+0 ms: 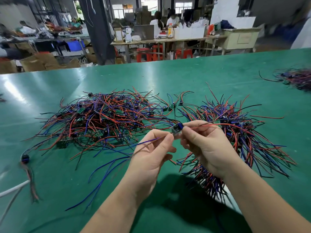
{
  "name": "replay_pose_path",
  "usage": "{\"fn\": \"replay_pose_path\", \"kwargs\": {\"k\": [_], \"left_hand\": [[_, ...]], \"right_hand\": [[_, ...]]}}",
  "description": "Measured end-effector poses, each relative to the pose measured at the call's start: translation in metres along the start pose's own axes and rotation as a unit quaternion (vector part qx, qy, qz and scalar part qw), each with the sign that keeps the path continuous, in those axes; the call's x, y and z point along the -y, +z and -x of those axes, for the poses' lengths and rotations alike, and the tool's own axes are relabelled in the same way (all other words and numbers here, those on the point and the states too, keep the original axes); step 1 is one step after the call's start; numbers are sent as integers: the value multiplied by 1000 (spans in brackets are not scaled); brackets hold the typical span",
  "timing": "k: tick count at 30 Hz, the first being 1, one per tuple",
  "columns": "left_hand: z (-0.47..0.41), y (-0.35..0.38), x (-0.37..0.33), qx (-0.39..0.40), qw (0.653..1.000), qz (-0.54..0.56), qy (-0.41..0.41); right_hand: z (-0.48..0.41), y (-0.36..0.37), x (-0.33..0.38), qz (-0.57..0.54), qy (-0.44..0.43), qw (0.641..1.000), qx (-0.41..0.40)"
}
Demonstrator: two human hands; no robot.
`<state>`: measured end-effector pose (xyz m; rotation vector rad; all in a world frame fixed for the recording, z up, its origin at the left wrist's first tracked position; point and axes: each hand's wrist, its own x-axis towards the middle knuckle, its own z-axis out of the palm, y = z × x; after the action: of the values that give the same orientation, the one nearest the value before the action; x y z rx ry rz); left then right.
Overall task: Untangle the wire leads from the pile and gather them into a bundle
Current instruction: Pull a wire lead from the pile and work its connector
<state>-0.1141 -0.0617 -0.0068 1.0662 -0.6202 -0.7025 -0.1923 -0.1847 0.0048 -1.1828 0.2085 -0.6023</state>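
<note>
Red, blue and black wire lead [177, 129], pinched at its small module by both the left hand [151, 150] and the right hand [207, 147], between the tangled pile [101, 118] and the gathered bundle [239, 137]. Risk: trailing wires likely snag the pile, dragging neighbours along. Green bench mat [202, 78]; busy workshop behind.

Green table [185, 76] glossy, glare patches at left. Dark pillar [99, 31] beyond. Wooden workbench [168, 40] cluttered, people seated behind. Red stools [144, 54] beside bench. Cardboard boxes [38, 62] on floor, left. Windows [182, 5] in far wall, daylit.
</note>
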Motion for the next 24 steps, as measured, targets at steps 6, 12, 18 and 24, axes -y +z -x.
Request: {"fn": "replay_pose_path", "kwargs": {"k": [6,12,18,24], "left_hand": [[2,-2,-2,74,981,-167,72],[-2,-5,-2,13,997,-80,-6],[-1,-8,1,6,989,-126,-73],[6,-14,-4,200,937,-226,-175]], "right_hand": [[-2,-4,11,-116,37,992,-17],[2,-5,6,89,56,994,25],[-1,-5,2,138,10,988,-66],[-4,-12,20,38,-3,983,-178]]}}
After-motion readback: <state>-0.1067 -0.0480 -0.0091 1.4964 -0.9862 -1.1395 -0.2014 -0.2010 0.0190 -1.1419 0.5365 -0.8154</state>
